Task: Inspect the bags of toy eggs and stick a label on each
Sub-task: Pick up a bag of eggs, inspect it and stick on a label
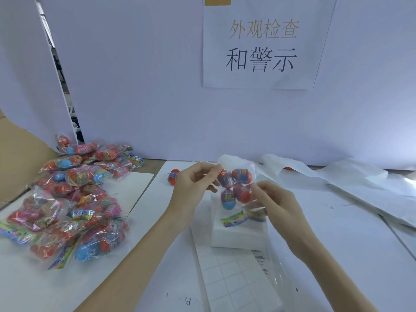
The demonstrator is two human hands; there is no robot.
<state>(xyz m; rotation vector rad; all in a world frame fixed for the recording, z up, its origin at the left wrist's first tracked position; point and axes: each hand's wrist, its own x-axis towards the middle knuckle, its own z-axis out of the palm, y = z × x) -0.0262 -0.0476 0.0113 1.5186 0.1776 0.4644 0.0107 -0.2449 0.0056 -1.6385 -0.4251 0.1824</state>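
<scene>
White counter (pixel 337 255) fills the view; a label sheet (pixel 231 280) at its near edge runs out of view. Above mid-counter, left grip (pixel 198 185) and right grip (pixel 276 206) pinch a clear egg bag (pixel 236 190), its print unreadable. Bagged eggs (pixel 74 199) crowd the left edge.

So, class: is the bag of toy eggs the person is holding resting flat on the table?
No: both hands, left hand and right hand, hold the bag up.

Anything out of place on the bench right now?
Yes: one loose egg lies unbagged on the white table, left of the left hand. Another orange bit peeks from under the backing paper; I cannot tell what it is.
</scene>
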